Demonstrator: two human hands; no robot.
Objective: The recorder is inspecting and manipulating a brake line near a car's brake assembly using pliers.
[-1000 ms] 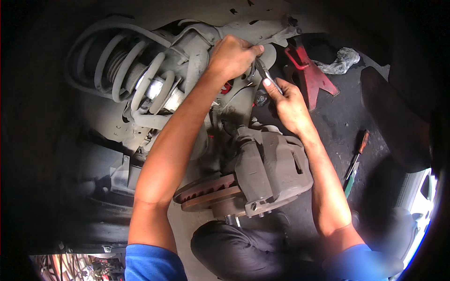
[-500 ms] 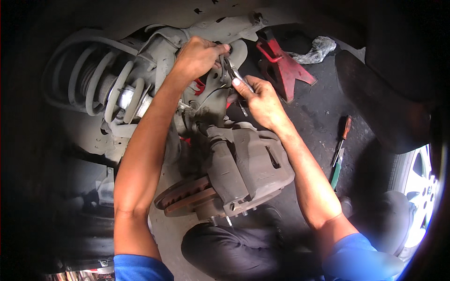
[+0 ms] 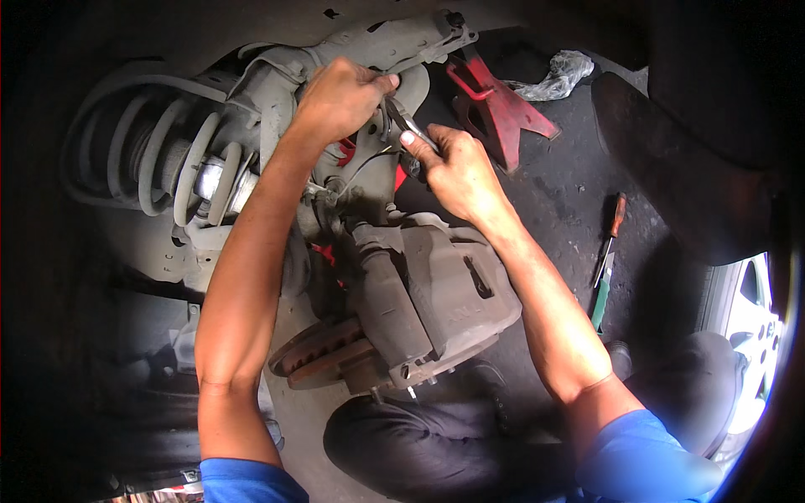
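Observation:
My right hand (image 3: 461,176) is closed round the handles of metal pliers (image 3: 401,116). The plier jaws reach up toward a part of the suspension arm (image 3: 415,88), right beside my left fingertips. My left hand (image 3: 342,101) is closed there, thumb and fingers pinched together; what they grip is hidden. Below the hands a thin cable (image 3: 362,172) curves over the knuckle area. Nearer to me sit a brake caliper (image 3: 449,293) and a rusty brake disc (image 3: 323,356). At the left, a coil spring (image 3: 155,155) surrounds the shock absorber.
A red jack stand (image 3: 507,117) stands beyond my right hand, with crumpled clear plastic (image 3: 562,75) behind it. On the dark floor at the right lie a screwdriver (image 3: 616,216) and a green-handled tool (image 3: 601,303). A wheel (image 3: 755,335) is at the far right.
The whole view has shifted slightly, so most things sit a little further left. Both hands stay by the suspension arm, and the pliers remain in my right hand.

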